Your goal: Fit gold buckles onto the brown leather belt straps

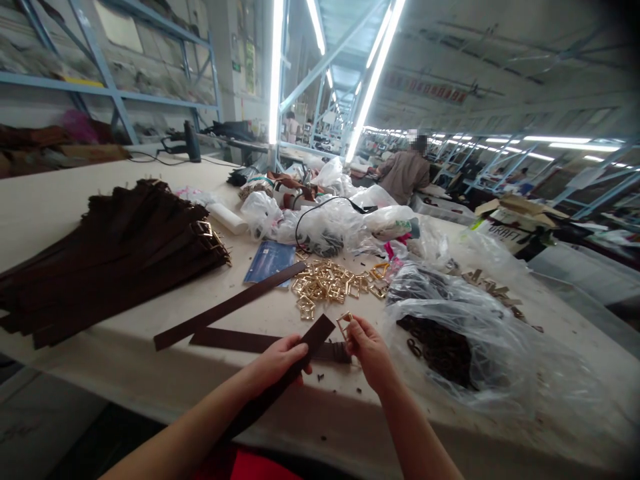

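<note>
Brown strap (319,333): my left hand (287,357) held it, bare-ended.
Gold buckle (343,317): right hand (366,343) pinched it, unattached.
Bundle (115,243): seemed partly buckled.
Loose buckles (327,283): lay unused.

From where I stood, the one head-worn camera looked forward and down from above the near edge of the worktable (345,417), close over the wearer's left hand (283,357) and right hand (367,343), reaching fluorescent tubes (376,80) beyond it.

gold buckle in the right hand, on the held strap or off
Off: the dark brown strap ends short of the gold buckle.
</note>
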Motion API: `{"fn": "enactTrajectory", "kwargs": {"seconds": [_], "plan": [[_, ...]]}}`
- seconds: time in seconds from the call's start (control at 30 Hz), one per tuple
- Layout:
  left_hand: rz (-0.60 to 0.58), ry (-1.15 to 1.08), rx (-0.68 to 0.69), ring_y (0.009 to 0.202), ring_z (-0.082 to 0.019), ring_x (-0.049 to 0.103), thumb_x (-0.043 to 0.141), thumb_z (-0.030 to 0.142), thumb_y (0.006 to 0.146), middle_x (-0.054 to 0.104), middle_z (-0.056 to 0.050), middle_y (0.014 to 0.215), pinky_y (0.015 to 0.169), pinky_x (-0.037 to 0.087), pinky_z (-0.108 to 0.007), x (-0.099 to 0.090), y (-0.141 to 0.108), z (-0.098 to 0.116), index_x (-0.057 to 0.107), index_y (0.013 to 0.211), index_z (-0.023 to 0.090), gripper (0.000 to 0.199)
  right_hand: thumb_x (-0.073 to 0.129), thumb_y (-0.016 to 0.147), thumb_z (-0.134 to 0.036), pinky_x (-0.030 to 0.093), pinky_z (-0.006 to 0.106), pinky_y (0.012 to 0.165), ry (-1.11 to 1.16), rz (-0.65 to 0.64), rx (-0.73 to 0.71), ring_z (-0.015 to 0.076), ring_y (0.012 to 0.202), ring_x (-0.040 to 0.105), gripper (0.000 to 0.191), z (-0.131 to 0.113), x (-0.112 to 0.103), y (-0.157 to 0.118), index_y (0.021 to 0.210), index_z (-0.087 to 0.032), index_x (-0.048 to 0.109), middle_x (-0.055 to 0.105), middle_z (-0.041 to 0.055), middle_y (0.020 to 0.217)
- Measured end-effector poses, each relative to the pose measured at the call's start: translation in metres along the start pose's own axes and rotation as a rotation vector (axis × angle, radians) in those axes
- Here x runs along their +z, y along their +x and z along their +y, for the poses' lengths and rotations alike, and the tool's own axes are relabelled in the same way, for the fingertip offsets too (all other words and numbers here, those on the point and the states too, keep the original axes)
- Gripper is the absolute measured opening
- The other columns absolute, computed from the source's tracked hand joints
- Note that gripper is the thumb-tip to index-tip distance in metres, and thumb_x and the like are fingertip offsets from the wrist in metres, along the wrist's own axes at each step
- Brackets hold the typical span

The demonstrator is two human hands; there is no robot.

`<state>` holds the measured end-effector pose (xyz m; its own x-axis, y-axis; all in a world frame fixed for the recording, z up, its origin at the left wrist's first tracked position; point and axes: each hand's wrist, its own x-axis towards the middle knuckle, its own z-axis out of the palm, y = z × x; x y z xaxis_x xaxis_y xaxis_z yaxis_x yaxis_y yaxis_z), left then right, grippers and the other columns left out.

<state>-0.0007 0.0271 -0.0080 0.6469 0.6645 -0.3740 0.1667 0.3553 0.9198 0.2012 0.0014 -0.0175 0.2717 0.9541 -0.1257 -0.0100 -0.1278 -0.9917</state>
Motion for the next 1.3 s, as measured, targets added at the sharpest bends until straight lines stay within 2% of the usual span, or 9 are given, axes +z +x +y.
{"fn": "enactTrajectory", "kwargs": {"seconds": [0.07,0.1,0.23,0.33,0.43,0.6,0.77,0.9,1.3], "plan": [[-0.056,0.042,0.03,0.05,-0.011,0.053,0.049,0.049,0.077,0.062,-0.001,0.068,0.046,0.039,-0.02,0.005,-0.003,0.003,0.049,0.096,0.015,0.039,0.064,0.067,-0.049,0.032,0.02,0.043,0.296,-0.024,0.136,0.0055,0.046,0.039,0.045,-0.005,0.006,-0.011,0.099,-0.018,0.06,0.05,-0.0037,0.063],[-0.077,0.066,0.041,0.051,-0.011,0.053,0.048,0.049,0.078,0.061,-0.001,0.067,0.046,0.04,-0.02,0.007,-0.005,0.004,0.05,0.095,0.015,0.038,0.067,0.065,-0.048,0.031,0.019,0.043,0.366,-0.036,0.182,0.0047,0.046,0.038,0.045,-0.007,0.009,-0.016,0.098,-0.018,0.061,0.052,-0.0034,0.065],[-0.103,0.169,0.063,0.052,-0.01,0.051,0.047,0.047,0.08,0.057,0.0,0.067,0.046,0.042,-0.02,0.013,-0.012,0.01,0.052,0.088,0.015,0.033,0.067,0.066,-0.045,0.027,0.018,0.041,0.452,-0.122,0.261,0.0036,0.045,0.033,0.044,-0.006,0.021,-0.032,0.099,-0.017,0.063,0.052,-0.0033,0.063],[-0.123,0.192,0.12,0.057,-0.011,0.052,0.045,0.045,0.081,0.057,-0.001,0.073,0.048,0.043,-0.019,0.017,-0.015,0.017,0.054,0.088,0.014,0.033,0.069,0.065,-0.043,0.028,0.019,0.042,0.414,-0.186,0.299,0.0049,0.045,0.037,0.043,0.0,0.031,-0.044,0.097,-0.017,0.063,0.051,-0.0041,0.058],[-0.105,0.125,0.135,0.063,-0.014,0.055,0.046,0.045,0.08,0.058,-0.003,0.076,0.05,0.045,-0.021,0.02,-0.015,0.023,0.054,0.09,0.014,0.033,0.069,0.066,-0.042,0.03,0.02,0.043,0.34,-0.169,0.238,0.0066,0.045,0.041,0.036,0.006,0.038,-0.052,0.089,-0.016,0.063,0.05,-0.0047,0.054],[-0.132,0.059,-0.012,0.059,-0.012,0.056,0.053,0.037,0.076,0.061,-0.002,0.075,0.056,0.046,-0.024,0.021,-0.013,0.024,0.054,0.083,0.013,0.025,0.066,0.069,-0.04,0.032,0.02,0.043,0.274,-0.012,0.099,0.0043,0.044,0.038,0.03,0.003,0.036,-0.057,0.088,-0.018,0.06,0.056,-0.0036,0.065],[-0.166,-0.009,-0.02,0.065,-0.012,0.055,0.058,0.038,0.074,0.06,-0.001,0.078,0.058,0.046,-0.022,0.019,-0.012,0.022,0.056,0.086,0.014,0.027,0.067,0.068,-0.04,0.036,0.021,0.046,0.29,0.026,0.139,0.0067,0.049,0.044,0.034,0.001,0.04,-0.064,0.092,-0.018,0.06,0.059,-0.0017,0.068],[-0.19,-0.039,-0.048,0.064,-0.011,0.054,0.056,0.043,0.075,0.061,-0.002,0.078,0.058,0.045,-0.022,0.016,-0.012,0.018,0.055,0.085,0.014,0.032,0.066,0.069,-0.039,0.037,0.021,0.047,0.298,-0.001,0.155,0.0063,0.05,0.043,0.033,0.004,0.043,-0.069,0.094,-0.018,0.06,0.06,-0.0003,0.072],[-0.211,0.089,-0.096,0.056,-0.011,0.051,0.052,0.056,0.073,0.057,0.0,0.063,0.053,0.039,-0.022,0.008,-0.017,0.007,0.058,0.079,0.013,0.044,0.066,0.069,-0.039,0.04,0.02,0.046,0.345,0.01,0.136,0.0058,0.049,0.044,0.034,0.007,0.049,-0.079,0.095,-0.018,0.059,0.061,0.0004,0.077]]}}
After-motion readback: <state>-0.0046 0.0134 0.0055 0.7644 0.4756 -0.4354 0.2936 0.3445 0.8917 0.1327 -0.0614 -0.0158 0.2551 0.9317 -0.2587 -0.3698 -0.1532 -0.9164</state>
